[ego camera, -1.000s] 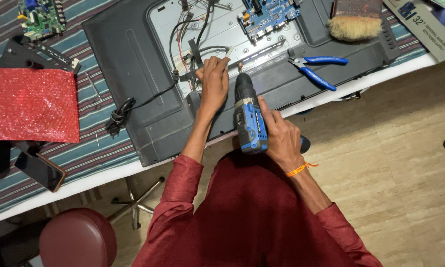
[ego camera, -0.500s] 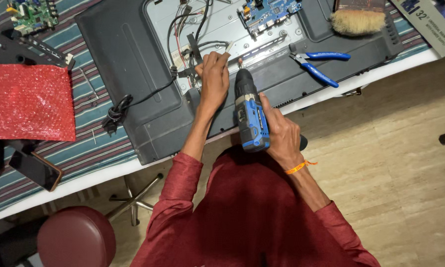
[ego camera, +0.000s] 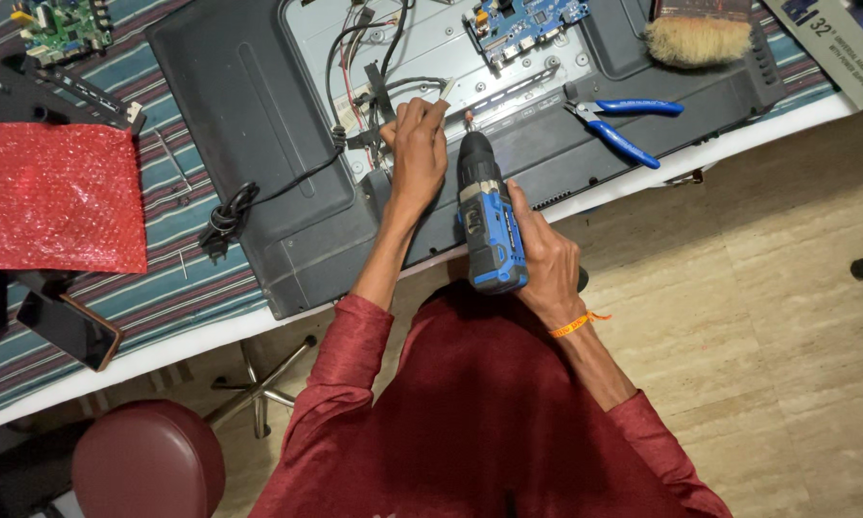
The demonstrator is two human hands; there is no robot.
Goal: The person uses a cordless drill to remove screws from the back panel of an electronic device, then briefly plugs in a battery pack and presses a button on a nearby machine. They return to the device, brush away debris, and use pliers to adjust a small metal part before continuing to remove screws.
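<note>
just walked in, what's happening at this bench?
A person in a red shirt is working on an opened flat-panel TV lying face down on the striped table. The right hand holds a blue cordless drill with its tip at the metal chassis beside the blue circuit board. The left hand rests on the chassis by the black cables. Blue-handled pliers and a brush lie on the back cover.

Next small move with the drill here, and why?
Probably ease the drill forward so its bit seats on the screw point at the metal bracket. The right hand grips the drill with its tip just short of the bracket, while the left hand steadies the part beside the wires.
</note>
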